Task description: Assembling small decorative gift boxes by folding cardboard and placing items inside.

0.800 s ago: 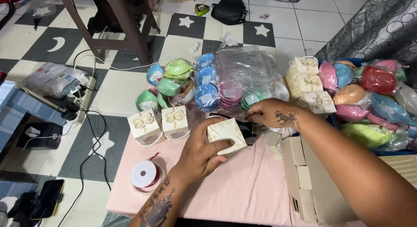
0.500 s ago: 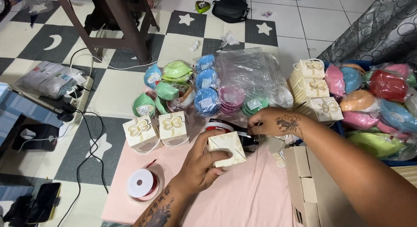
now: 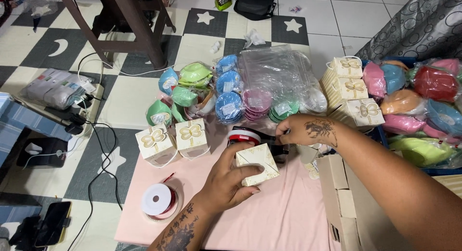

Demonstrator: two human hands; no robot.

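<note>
My left hand grips a small cream box with folded top flaps, holding it over the pink cloth. My right hand reaches just past the box to a tape dispenser with a red-and-white roll, fingers pinched at its black front end. Whether those fingers hold tape is hidden. Two finished cream boxes with gold bows stand on the cloth's far left corner. A spool of red ribbon lies near my left forearm.
Bagged coloured bowls and a clear plastic bag lie beyond the cloth. More bowed boxes and bright bags are stacked at right. Flat cardboard lies at right. Cables, a power strip, a phone and a stool leg are left.
My left hand has brought the cream box closer and lower over the cloth. My right hand has moved left onto the tape dispenser's front end. The view shifted slightly.
</note>
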